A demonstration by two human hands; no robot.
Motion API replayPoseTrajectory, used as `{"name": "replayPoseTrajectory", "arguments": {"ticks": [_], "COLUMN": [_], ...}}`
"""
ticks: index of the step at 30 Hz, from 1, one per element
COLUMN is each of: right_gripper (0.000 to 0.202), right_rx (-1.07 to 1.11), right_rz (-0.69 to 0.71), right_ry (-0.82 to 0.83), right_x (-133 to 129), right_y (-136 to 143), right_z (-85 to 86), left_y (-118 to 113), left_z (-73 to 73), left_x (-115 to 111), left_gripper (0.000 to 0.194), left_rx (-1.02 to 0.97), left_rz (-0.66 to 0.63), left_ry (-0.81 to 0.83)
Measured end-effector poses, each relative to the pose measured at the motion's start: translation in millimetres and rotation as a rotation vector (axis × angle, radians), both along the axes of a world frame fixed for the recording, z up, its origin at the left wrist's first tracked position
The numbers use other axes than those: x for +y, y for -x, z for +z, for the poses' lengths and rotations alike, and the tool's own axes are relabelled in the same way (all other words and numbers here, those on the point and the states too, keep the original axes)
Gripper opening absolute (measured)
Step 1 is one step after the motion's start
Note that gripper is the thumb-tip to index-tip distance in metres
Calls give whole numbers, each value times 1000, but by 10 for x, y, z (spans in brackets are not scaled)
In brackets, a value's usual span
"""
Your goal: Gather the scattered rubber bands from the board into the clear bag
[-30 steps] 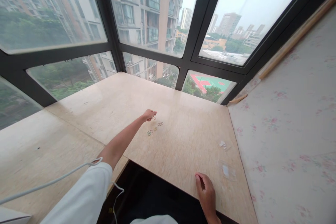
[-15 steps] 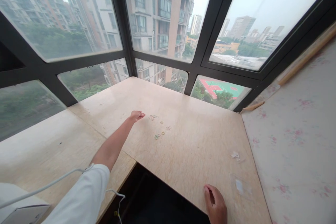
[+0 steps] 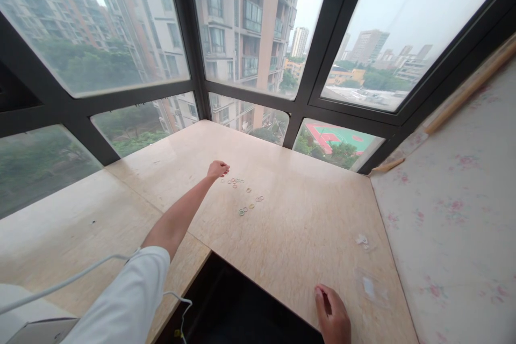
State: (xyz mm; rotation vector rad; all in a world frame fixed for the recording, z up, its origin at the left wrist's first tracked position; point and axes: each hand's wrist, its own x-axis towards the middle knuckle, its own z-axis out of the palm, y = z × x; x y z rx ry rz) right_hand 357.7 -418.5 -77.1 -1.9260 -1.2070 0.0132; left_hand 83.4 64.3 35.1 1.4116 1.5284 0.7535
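Observation:
Small coloured rings lie scattered on the pale wooden tabletop [image 3: 290, 215]. Just behind the far-left rings [image 3: 235, 186] is my left hand [image 3: 219, 169], arm stretched out, fingers pinched together; anything between them is too small to make out. Closer to me on the table are a green ring [image 3: 241, 212] and a yellow ring [image 3: 252, 206]. My right hand [image 3: 332, 313] rests at the table's front edge, its thumb and fingertips pressed together around a hollow, and what it holds, if anything, is hidden.
A clear plastic bag or box [image 3: 371, 286] and a small white crumpled piece [image 3: 362, 241] lie at the right. Dark window frames [image 3: 250, 94] border the far side. A white cable [image 3: 80, 279] passes my left sleeve; a dark gap [image 3: 242, 306] opens at the front.
My left hand has moved slightly right and farther away, uncovering a ring on the tabletop near where it was. My right hand has hardly moved.

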Motion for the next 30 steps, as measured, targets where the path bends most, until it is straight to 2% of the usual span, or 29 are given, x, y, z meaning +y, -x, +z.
{"name": "replayPoseTrajectory", "arguments": {"ticks": [6, 10, 13, 18, 25, 28, 30], "right_gripper": [34, 34, 34, 35, 35, 36, 36], "right_rx": [-11, -9, -8, -3, 0, 6, 7], "right_rz": [1, -3, 4, 15, 13, 10, 7], "right_ry": [-3, 0, 0, -8, -8, -10, -12], "right_x": [-8, -2, 3, -2, -20, -19, -16], "right_y": [-16, -7, 9, 23, 8, 9, 12], "right_z": [-51, -36, 5, 41, -1, -14, -16], "left_y": [-486, -569, -482, -182, 270, 342, 303], "left_z": [-66, -121, -169, -209, -107, -81, -98], "left_x": [-73, -142, -192, -265, -278, -310, -375], "left_gripper": [12, 21, 22, 22, 21, 21, 24], "left_rx": [21, 40, 72, 153, 340, 442, 500], "left_rz": [-131, -180, -195, -222, -269, -318, -382], "left_ry": [7, 64, 95, 126, 98, 52, 0]}}
